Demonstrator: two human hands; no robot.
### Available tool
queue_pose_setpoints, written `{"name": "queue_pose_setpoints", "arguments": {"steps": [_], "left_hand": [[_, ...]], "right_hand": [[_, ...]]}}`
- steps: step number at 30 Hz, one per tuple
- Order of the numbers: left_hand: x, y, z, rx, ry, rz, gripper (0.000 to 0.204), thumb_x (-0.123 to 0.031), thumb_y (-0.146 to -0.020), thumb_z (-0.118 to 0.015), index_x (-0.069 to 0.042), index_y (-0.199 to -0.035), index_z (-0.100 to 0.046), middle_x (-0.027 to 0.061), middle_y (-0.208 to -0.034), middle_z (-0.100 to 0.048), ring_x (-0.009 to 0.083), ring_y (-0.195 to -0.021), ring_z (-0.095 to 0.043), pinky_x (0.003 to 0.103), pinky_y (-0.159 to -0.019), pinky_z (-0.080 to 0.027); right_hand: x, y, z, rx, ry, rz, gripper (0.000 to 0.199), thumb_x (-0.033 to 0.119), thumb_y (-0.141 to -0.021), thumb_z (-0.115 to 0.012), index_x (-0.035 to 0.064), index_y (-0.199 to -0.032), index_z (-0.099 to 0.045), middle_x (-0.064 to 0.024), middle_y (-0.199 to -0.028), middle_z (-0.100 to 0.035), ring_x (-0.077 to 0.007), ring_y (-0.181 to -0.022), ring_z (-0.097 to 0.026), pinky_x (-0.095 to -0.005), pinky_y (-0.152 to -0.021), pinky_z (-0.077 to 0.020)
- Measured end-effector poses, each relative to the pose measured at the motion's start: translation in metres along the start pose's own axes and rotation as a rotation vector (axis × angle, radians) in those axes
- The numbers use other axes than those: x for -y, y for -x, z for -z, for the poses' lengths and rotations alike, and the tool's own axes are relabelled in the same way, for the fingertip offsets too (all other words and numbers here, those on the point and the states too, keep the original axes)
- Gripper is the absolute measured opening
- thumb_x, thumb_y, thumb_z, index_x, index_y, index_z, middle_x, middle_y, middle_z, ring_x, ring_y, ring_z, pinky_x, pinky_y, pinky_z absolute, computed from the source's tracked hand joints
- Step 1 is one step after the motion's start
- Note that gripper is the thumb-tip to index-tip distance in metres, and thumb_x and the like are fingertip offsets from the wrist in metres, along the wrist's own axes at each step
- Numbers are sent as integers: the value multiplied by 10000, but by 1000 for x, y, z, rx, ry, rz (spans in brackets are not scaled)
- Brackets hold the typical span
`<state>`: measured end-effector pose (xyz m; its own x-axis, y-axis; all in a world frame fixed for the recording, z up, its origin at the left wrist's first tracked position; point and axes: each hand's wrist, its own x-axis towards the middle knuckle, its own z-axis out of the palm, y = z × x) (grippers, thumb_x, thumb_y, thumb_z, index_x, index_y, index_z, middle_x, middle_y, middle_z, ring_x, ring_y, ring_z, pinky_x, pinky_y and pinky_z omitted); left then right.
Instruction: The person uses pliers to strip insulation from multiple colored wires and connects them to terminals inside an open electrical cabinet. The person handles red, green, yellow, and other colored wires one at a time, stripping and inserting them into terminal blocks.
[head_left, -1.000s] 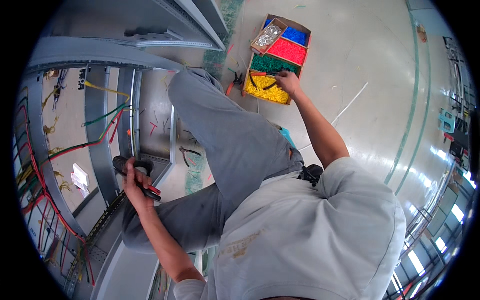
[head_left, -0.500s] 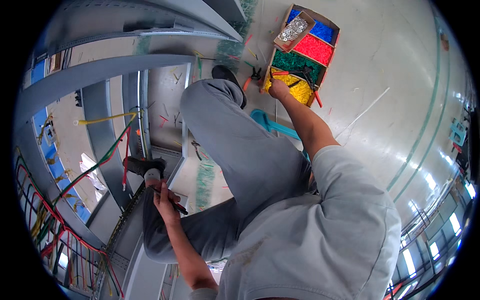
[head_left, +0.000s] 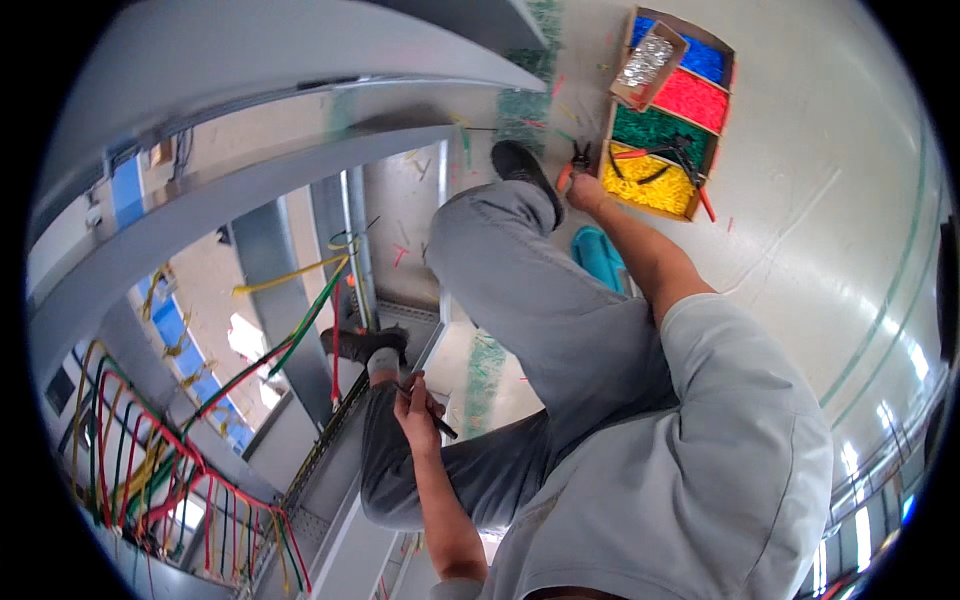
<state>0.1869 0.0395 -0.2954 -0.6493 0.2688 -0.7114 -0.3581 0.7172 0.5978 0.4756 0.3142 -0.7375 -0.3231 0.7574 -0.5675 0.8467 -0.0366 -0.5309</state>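
Grey short-sleeved shirt [head_left: 700,470], grey trousers [head_left: 520,290], black shoes [head_left: 520,165], bare forearms.

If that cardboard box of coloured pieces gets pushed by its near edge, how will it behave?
The cardboard box would probably slide flat across the glossy floor rather than tip: it looks low and wide. Its compartments seem full, so it may be fairly heavy. The small tray resting on top could shift, and the loose yellow pieces near the right hand might spill.

One head-worn fisheye looks steeply down over the person's own body.
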Motion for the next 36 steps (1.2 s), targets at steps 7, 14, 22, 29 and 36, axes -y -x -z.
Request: {"name": "queue_pose_setpoints", "arguments": {"steps": [7, 14, 22, 29, 36], "left_hand": [[20, 28, 14, -70, -51, -42, 251, -197, -1007, -648, 8, -1153, -663, -28, -620, -509, 89, -463, -482, 267, -457, -392], [15, 32, 22, 11, -52, -167, 217, -212, -989, -678, -8, -1053, -646, -7, -615, -524, 112, -464, -496, 296, -471, -409], [16, 40, 25, -51, -43, -192, 153, -220, -977, -690, -96, -931, -615, -61, -668, -436, 67, -529, -410, 251, -477, -370], [17, 42, 0, 48, 123, -382, 171, -185, -1008, -653, -99, -912, -541, -31, -595, -430, 83, -455, -421, 254, -425, -363], [28, 33, 10, 66, 57, -353, 99, -153, -986, -656, -87, -1018, -590, -31, -603, -437, 89, -462, -433, 262, -447, -366]], "right_hand": [[-6, 5, 2, 129, -59, 202, 180, 253, -890, -627, 132, -1012, -683, -179, -1018, -732, -390, -985, -697, -490, -855, -536], [-67, 29, -8, 148, 184, 226, 210, 229, -851, -633, 60, -898, -748, -190, -856, -734, -397, -777, -715, -475, -670, -565], [-45, 100, 59, 245, 97, -66, 508, 530, -916, -630, 47, -784, -713, -140, -658, -668, -297, -642, -674, -450, -632, -529], [-89, 143, 52, 150, 137, -115, 348, 311, -844, -643, 15, -986, -757, -245, -1058, -722, -404, -1015, -694, -484, -898, -548], [-119, 187, 61, 112, 128, -353, 353, 209, -827, -607, 6, -1086, -733, -250, -1164, -703, -408, -1097, -672, -476, -955, -536]]}}
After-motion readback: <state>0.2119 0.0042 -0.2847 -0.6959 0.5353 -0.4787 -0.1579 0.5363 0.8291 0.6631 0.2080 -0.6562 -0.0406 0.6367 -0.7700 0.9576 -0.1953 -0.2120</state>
